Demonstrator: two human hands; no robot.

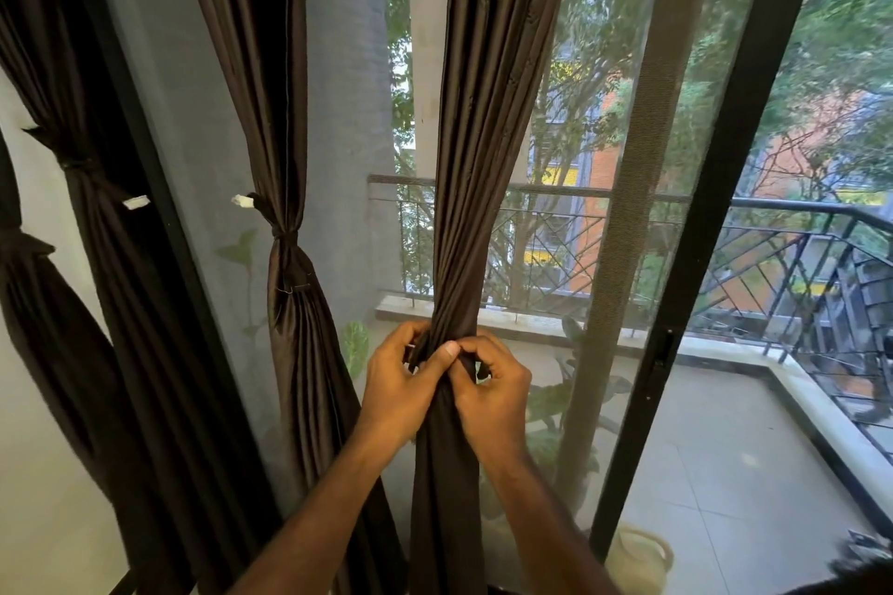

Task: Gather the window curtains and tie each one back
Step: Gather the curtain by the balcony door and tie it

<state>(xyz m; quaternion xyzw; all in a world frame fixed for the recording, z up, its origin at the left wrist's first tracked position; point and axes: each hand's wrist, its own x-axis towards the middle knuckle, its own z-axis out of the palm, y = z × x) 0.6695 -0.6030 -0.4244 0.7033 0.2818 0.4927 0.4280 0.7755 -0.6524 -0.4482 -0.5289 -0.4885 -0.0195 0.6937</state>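
Nearest the camera, both forearms reach up and forward to one dark brown curtain that hangs straight down in front of the window screen. Its long axis runs top to bottom, and the cloth is bunched into a narrow rope at the point where the hands meet it, then falls loose again below them.

The left hand sits on the left side of the bunch, fingers curled round behind it and the thumb laid across the front, so its grip is closed on the curtain. The right hand sits just beside it on the right, touching the left thumb, and its fingers pinch a dark strip or fold at the gathered point; whether that strip is a separate tie or part of the cloth cannot be told. Both hands are level, so neither is nearer. My reading is that the tie has to pass sideways round the bunch, across the upright axis, with the left hand keeping the gather pinned.

Further left, a second curtain is already cinched at its waist, with a small white tag beside the band. Beyond it, two more tied curtains hang by the wall.

Farthest out lie the balcony railing and trees. No containers are in play here.
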